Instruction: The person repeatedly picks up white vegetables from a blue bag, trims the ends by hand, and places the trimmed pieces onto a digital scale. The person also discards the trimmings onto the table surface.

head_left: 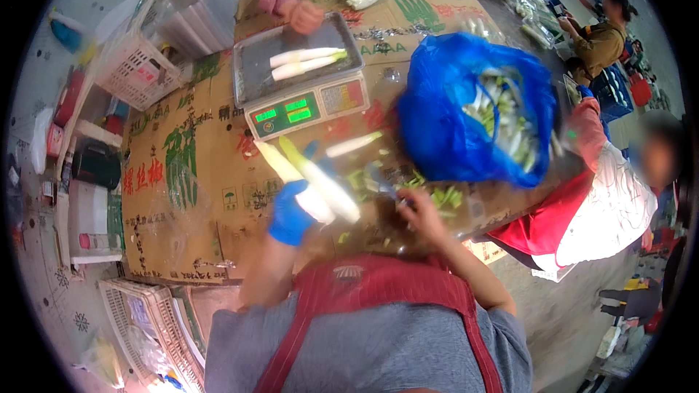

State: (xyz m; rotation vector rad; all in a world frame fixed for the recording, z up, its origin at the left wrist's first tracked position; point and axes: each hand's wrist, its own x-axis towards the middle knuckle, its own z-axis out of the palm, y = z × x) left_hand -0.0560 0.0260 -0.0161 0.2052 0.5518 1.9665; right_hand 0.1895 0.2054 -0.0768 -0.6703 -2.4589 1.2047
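White stalks within left fingers

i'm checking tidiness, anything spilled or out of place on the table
Loose green vegetable trimmings lie scattered on the printed brown cardboard, near the blue plastic bag and the bare right hand. They look untidy, but could be cutting waste.

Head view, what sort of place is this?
Probably a vegetable sorting or packing area, perhaps in a market or warehouse: a lit scale bears two white stalks, an open blue bag holds many white-and-green ones, and flattened cardboard printed with vegetables covers the worktable.
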